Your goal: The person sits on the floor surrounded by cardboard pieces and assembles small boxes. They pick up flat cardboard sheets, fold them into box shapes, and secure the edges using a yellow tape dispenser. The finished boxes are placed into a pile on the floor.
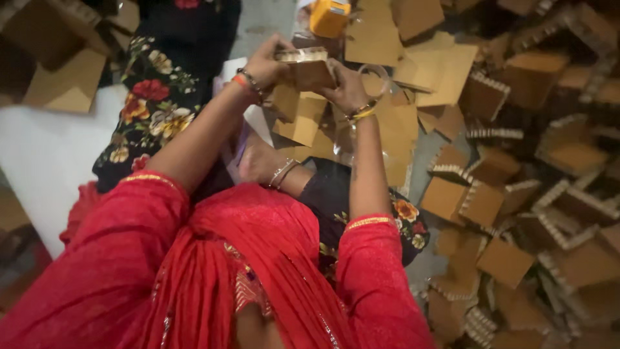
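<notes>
- Box, small and of brown cardboard with a pale serrated rim, sits in the upper middle of the frame, held up between both hands above the lap.
- Left hand grips the box's left end; its fingers curl closed around the rim, and orange and dark bangles ring the wrist.
- Right hand clasps the box's right side from below, fingers wrapped tight against the cardboard; yellow bangles sit at that wrist.
- Both arms rise from red sleeves with gold trim, which fill the lower left and lower middle of the frame along with a red draped cloth.
- Cardboard pieces, flat and folded, lie just beneath the hands, touching one another in a loose stack.
- Pile of boxes like the held one, many with the same toothed pale edging, covers the right half of the frame, tumbled at all angles.
- Yellow object stands at the top middle, just beyond the hands; its kind cannot be told.
- Clear ring, perhaps a tape roll, lies just right of the right hand.
- Foot with a silver anklet rests in the middle, below the cardboard pieces.
- Black floral cloth runs down the upper left and shows again by the right sleeve.
- White sheet lies at the left edge, with a larger carton above it.
</notes>
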